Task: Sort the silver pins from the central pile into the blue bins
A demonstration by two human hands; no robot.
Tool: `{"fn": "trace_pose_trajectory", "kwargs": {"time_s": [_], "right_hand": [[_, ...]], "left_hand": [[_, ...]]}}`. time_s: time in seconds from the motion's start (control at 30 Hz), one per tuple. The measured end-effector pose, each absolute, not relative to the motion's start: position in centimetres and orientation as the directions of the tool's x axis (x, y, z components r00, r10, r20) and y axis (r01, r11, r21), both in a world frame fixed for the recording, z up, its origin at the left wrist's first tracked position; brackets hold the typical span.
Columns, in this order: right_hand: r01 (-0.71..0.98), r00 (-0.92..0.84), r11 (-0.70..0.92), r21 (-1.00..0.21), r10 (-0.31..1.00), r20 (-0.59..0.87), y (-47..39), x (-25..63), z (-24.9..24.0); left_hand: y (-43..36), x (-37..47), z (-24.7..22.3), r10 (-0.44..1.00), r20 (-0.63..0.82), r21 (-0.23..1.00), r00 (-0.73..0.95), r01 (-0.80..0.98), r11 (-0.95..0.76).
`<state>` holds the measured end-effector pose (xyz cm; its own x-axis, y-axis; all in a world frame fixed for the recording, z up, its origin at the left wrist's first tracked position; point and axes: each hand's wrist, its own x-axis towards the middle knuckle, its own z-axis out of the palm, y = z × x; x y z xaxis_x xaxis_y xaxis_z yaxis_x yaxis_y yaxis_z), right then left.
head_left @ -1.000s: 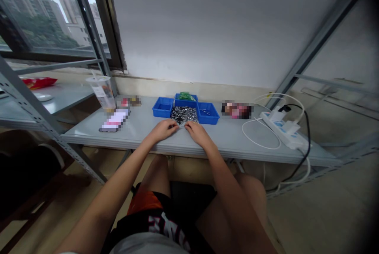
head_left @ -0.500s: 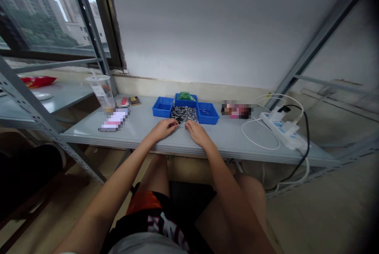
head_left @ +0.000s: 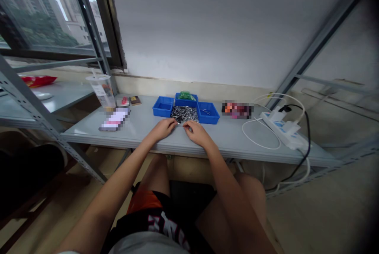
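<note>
A heap of small thin metal pieces [head_left: 186, 113], silver and dark and rather like screws or pins, lies among three blue trays. At its near edge my left hand [head_left: 165, 128] rests low over the table with thumb and fingers pinched together. Facing it, my right hand [head_left: 196, 132] is also pinched, its fingertips close to those of the left. A pale sliver shows between the fingertips, too small to name. The left tray [head_left: 163, 112] looks bare inside, the right tray [head_left: 209, 120] holds a few thin metal pieces, and the back tray [head_left: 186, 103] holds green packets [head_left: 186, 95].
On the left of the grey table [head_left: 142, 122] are a blurred-out phone [head_left: 115, 120], a lidded plastic cup [head_left: 103, 93] and a small dark box [head_left: 135, 100]. To the right lie a pixelated object [head_left: 237, 110], a white cable [head_left: 260, 145] and a power strip [head_left: 284, 132] with plugs.
My right hand has shifted slightly left, nearer my left hand. My left hand has barely moved, and the trays stay in place.
</note>
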<state>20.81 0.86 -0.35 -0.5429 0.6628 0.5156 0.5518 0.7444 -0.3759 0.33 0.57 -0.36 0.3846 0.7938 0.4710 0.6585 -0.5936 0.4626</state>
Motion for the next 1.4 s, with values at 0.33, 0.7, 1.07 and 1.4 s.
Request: {"fn": "trace_pose_trajectory", "kwargs": {"time_s": [0.33, 0.7, 1.07, 1.4], "right_hand": [[0.519, -0.55, 0.769, -0.374, 0.635, 0.542, 0.6, 20.7, -0.3], [0.693, -0.289, 0.588, -0.417, 0.756, 0.587, 1.1, 20.8, -0.4], [0.754, 0.056, 0.348, -0.558, 0.812, 0.581, 2.1, 21.5, -1.1], [0.835, 0.071, 0.254, -0.489, 0.83, 0.553, 1.7, 21.4, -1.2]], "left_hand": [[0.3, 0.4, -0.1, 0.814, 0.446, 0.464, 0.371, 0.682, -0.565], [0.3, 0.4, -0.2, 0.818, 0.452, 0.461, 0.355, 0.692, -0.555], [0.5, 0.3, -0.3, 0.804, 0.452, 0.431, 0.387, 0.695, -0.576], [0.6, 0.3, -0.5, 0.805, 0.452, 0.428, 0.384, 0.699, -0.573]]}}
